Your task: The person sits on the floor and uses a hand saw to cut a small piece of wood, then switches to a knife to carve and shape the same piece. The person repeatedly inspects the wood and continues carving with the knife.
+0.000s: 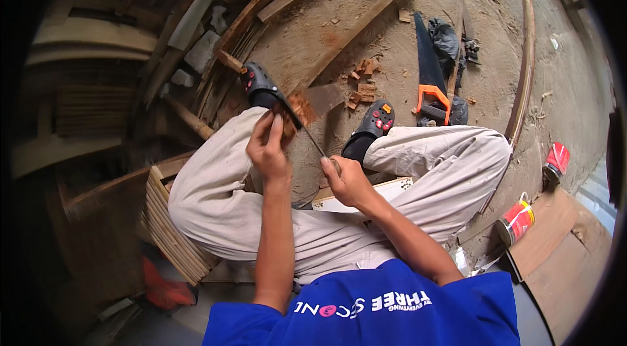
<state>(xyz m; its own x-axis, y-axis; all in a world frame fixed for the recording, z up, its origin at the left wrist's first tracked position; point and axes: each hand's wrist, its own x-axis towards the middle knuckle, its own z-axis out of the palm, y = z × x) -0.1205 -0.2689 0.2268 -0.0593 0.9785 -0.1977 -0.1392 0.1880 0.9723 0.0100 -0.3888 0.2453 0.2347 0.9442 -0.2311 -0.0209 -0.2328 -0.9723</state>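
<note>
My left hand (269, 153) is closed on a reddish-brown wood piece (302, 110) between my knees. My right hand (346, 183) grips the handle of a long, narrow dark tool (312, 139). Its thin shaft slants up and left across the wood, close to my left fingers; whether it is a file or a blade seen edge-on I cannot tell. Beyond the wood lies a flat greyish-brown piece (324, 98), partly hidden. Below my right hand rests a white board (395, 188) with a wooden edge, partly covered by my forearm.
Wood chips (366, 88) lie near my right clog (375, 123). A handsaw with an orange handle (434, 103) rests beside black plastic (445, 42). Ahead is a wooden frame (356, 42); stacked timber (98, 39) fills the left. Two red cans (516, 220) stand at right.
</note>
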